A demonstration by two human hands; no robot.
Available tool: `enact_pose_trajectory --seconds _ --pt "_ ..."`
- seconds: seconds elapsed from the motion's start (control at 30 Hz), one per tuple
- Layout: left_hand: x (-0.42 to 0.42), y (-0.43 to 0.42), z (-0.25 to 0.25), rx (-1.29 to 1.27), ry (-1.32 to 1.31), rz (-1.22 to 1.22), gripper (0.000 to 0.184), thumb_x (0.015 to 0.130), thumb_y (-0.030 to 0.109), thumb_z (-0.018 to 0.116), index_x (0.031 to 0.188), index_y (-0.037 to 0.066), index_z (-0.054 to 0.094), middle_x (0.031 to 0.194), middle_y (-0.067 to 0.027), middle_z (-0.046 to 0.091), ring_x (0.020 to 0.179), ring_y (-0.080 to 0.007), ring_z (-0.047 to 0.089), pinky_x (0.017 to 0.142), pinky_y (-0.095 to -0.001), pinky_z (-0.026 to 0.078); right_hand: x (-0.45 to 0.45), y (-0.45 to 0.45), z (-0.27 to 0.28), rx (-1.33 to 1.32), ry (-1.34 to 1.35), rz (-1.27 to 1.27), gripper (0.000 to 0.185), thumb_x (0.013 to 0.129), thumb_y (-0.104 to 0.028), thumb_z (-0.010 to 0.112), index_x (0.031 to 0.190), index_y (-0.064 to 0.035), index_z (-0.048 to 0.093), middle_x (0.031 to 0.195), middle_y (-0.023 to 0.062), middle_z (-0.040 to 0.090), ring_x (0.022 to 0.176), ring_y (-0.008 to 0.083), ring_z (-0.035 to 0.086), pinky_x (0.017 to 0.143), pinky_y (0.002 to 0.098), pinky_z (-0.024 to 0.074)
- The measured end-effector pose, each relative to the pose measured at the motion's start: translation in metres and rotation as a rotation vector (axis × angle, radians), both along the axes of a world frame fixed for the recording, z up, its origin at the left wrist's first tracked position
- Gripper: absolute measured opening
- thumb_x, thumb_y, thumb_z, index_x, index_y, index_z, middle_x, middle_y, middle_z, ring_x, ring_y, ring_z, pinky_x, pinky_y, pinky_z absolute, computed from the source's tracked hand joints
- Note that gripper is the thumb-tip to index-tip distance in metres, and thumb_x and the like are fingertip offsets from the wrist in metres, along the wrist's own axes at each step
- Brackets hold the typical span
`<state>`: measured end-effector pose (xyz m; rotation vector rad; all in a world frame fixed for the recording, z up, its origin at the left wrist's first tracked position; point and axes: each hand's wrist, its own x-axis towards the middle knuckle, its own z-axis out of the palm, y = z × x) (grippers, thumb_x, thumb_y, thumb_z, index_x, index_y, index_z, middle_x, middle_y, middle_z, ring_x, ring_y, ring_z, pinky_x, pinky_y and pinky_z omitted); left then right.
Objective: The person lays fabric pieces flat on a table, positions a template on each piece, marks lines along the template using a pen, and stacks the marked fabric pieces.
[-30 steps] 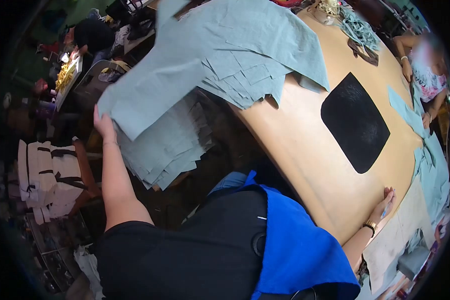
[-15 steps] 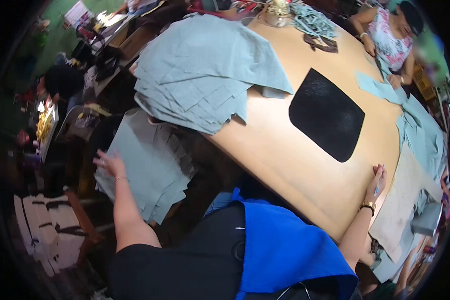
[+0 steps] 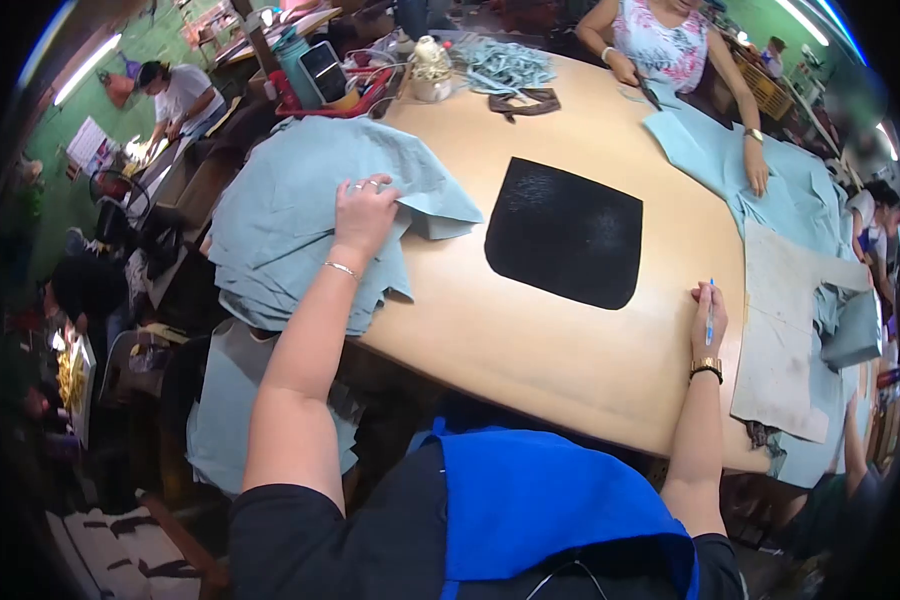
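Observation:
My left hand is on the pile of light blue sheets, its fingers bent over and closed on the top sheet near the pile's right side. The sheets look like leather or cloth; I cannot tell which. My right hand rests near the table's right side, its fingers closed around a blue-and-white pen. Between my hands a black flat panel with two rounded corners lies on the tan table.
Across the table a person holds dark scissors at a light blue piece. A greyish sheet lies along the right edge. Blue scraps and a white container stand at the back. More sheets sit lower left.
My left hand has moved from the lower stack beside the table up onto the pile on the table. My right hand still holds the pen. The view has turned and tilted up.

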<state>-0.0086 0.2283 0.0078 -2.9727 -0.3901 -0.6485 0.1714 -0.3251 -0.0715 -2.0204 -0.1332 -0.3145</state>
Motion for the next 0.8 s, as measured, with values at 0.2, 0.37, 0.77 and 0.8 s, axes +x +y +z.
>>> enact_pose_trajectory --seconds 0.2,0.37,0.77,0.8 --pt "0.045 -0.032 0.045 -0.122 -0.42 -0.115 0.018 0.089 0.015 0.057 0.107 0.016 0.057 0.092 -0.01 0.067 0.081 -0.0334 0.066 0.064 -0.0442 0.053 0.012 0.013 0.003 0.822 0.263 0.131 0.031 0.1 -0.026 0.049 0.113 -0.0013 0.062 0.097 0.0105 0.066 0.099 0.0166 0.06 0.088 0.0298 0.0485" --pt "0.084 -0.108 0.086 -0.206 -0.427 -0.367 0.013 0.085 0.015 0.062 0.098 0.015 0.062 0.087 -0.0103 0.068 0.077 -0.0324 0.066 0.064 -0.0426 0.053 -0.041 0.143 0.09 0.065 -0.381 0.406 0.053 0.074 -0.013 0.083 0.118 -0.0007 0.058 0.118 0.0161 0.063 0.104 0.0235 0.064 0.09 0.0345 0.0521" --pt "0.06 -0.174 0.08 -0.248 -0.236 -0.456 0.009 0.083 0.013 0.063 0.091 0.011 0.063 0.087 -0.0087 0.065 0.081 -0.0307 0.065 0.069 -0.0413 0.052 -0.043 0.167 0.117 0.036 -0.151 0.442 0.012 0.09 -0.015 0.064 0.093 -0.0039 0.066 0.079 0.0127 0.068 0.07 0.0213 0.067 0.066 0.0318 0.0525" --pt "0.056 -0.178 0.071 -0.299 -0.24 -0.443 0.009 0.083 0.013 0.063 0.091 0.01 0.062 0.087 -0.0083 0.065 0.08 -0.0305 0.064 0.069 -0.0413 0.052 -0.04 0.162 0.123 0.064 -0.091 0.374 0.012 0.091 -0.015 0.063 0.094 -0.0033 0.064 0.081 0.012 0.068 0.072 0.0202 0.067 0.067 0.0316 0.0526"
